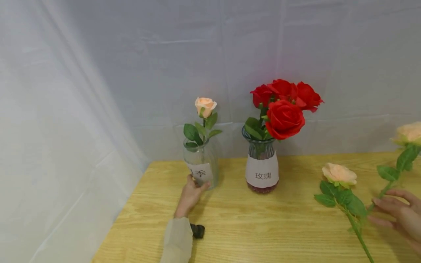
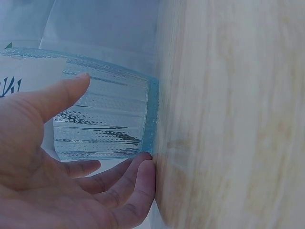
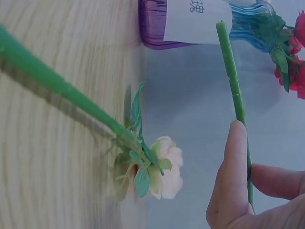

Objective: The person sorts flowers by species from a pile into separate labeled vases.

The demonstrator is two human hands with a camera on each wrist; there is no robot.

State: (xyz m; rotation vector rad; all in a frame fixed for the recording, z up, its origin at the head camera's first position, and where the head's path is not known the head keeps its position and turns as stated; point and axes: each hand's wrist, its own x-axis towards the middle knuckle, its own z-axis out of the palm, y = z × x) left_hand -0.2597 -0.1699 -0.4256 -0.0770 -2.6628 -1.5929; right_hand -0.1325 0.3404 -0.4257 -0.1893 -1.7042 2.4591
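My left hand [image 1: 190, 197] holds the lower part of a clear glass vase [image 1: 213, 175], thumb across its front and fingers along its left side. A white paper label [image 2: 33, 74] wraps this vase. One peach rose [image 1: 205, 107] with green leaves stands in it. At the right edge, my right hand [image 1: 399, 213] pinches the green stem of a second peach rose [image 1: 409, 133] between thumb and fingers. The bare end of that stem [image 3: 229, 67] points away from the hand in the right wrist view. Another peach rose [image 1: 338, 175] lies on the table, left of the right hand.
A bluish glass vase [image 1: 261, 151] with a purplish base and a white label holds several red roses [image 1: 285, 119], right of the clear vase. Both vases stand near the back edge of the wooden table [image 1: 263, 226]. Pale sheeting [image 1: 164, 73] hangs behind and at the left.
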